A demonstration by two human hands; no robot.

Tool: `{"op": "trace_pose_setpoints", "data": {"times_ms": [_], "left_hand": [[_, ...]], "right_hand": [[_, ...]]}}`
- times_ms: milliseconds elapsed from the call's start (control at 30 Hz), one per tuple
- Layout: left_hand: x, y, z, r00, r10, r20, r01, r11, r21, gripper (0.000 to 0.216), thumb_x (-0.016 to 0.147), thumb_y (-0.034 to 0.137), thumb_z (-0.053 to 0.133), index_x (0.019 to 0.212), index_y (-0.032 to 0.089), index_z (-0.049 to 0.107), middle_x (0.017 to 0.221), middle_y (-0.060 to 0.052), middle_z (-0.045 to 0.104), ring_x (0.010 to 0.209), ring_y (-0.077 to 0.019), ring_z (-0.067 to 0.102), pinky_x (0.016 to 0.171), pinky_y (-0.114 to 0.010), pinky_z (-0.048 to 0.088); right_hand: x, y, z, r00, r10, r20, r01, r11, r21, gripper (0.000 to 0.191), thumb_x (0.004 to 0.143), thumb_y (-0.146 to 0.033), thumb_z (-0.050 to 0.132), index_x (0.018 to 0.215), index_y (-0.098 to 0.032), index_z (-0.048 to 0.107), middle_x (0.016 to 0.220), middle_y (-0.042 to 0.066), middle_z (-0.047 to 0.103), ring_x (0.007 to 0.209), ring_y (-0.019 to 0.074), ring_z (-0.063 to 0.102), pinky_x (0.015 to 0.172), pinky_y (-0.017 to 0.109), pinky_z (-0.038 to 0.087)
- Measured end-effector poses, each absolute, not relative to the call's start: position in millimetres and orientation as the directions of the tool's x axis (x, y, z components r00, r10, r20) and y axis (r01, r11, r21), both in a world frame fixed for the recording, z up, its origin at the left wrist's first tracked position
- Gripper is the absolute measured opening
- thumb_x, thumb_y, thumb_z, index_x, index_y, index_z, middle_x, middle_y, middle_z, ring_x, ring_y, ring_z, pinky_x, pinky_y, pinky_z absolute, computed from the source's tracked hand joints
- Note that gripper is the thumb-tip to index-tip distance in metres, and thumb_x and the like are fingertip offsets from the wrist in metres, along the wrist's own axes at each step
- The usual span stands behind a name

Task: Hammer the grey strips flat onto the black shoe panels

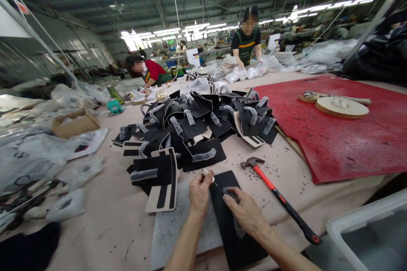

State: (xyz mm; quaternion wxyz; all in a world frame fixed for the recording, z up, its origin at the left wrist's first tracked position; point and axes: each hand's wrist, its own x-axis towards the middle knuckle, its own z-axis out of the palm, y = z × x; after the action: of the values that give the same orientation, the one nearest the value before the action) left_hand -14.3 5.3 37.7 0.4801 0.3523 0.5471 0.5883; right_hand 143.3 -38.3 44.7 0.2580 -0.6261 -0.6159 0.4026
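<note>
In the head view my left hand (199, 191) pinches a small white object (208, 173) with a thin tip, over the top left edge of a flat black panel (227, 184). I cannot make out exactly what kind of tool it is. My right hand (247, 211) is over the panel, thumb and fingers curled round the upper end of a film-wrapped handle strap (239, 228). Much of that strap is hidden by the hand. The panel lies partly across a pale, speckled slab (182, 216). To its right lies a claw hammer (270, 184) with a red and black handle.
Black panels with film-wrapped straps (190, 116) are piled ahead. A red mat (333, 139) bearing a tape roll (341, 107) covers the right side. A clear plastic bin (365, 216) stands near right, a cardboard box (75, 123) left. Two people work across the table.
</note>
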Motion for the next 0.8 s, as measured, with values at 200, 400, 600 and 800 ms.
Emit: {"op": "trace_pose_setpoints", "data": {"times_ms": [200, 400, 600, 800], "left_hand": [[1, 25, 11, -0.205, 0.978, -0.042, -0.06, 0.03, 0.998, 0.034, 0.078, 0.045, 0.072, 0.09, 0.014, 0.076, 0.09, -0.01, 0.077, 0.087, -0.0247, 0.071, 0.081, -0.033, 0.053], [-3, 19, 8, -0.172, 0.984, -0.037, -0.046, 0.029, 0.999, 0.032, 0.082, 0.042, 0.069, 0.096, 0.014, 0.075, 0.098, -0.011, 0.078, 0.096, -0.0256, 0.072, 0.088, -0.036, 0.053], [-3, 17, 8, -0.149, 0.988, -0.031, 0.072, 0.042, 0.997, 0.028, 0.085, 0.039, 0.067, 0.098, 0.016, 0.075, 0.099, -0.009, 0.078, 0.095, -0.0244, 0.071, 0.087, -0.034, 0.053], [-3, 18, 7, -0.139, 0.99, -0.014, 0.126, 0.032, 0.992, 0.028, 0.086, 0.04, 0.064, 0.098, 0.016, 0.075, 0.098, -0.009, 0.077, 0.091, -0.0235, 0.071, 0.082, -0.033, 0.053]], "right_hand": [[138, -46, 44, -0.044, 0.974, -0.223, 0.518, -0.169, -0.838, 0.054, 0.091, -0.054, 0.043, 0.121, -0.015, 0.065, 0.076, 0.006, 0.07, 0.072, 0.0216, 0.066, 0.069, 0.031, 0.047], [144, -54, 39, -0.157, 0.982, -0.107, 0.494, -0.016, -0.869, 0.059, 0.095, -0.054, 0.042, 0.13, -0.01, 0.061, 0.123, 0.018, 0.068, 0.115, 0.0287, 0.064, 0.1, 0.039, 0.046], [146, -54, 35, -0.184, 0.976, -0.115, 0.517, -0.003, -0.856, 0.058, 0.095, -0.053, 0.042, 0.134, -0.012, 0.058, 0.123, 0.018, 0.068, 0.112, 0.0302, 0.065, 0.1, 0.043, 0.047], [146, -52, 38, -0.19, 0.97, -0.149, 0.539, -0.024, -0.842, 0.06, 0.095, -0.052, 0.041, 0.134, -0.01, 0.057, 0.127, 0.019, 0.066, 0.117, 0.0304, 0.063, 0.101, 0.042, 0.046]]}}
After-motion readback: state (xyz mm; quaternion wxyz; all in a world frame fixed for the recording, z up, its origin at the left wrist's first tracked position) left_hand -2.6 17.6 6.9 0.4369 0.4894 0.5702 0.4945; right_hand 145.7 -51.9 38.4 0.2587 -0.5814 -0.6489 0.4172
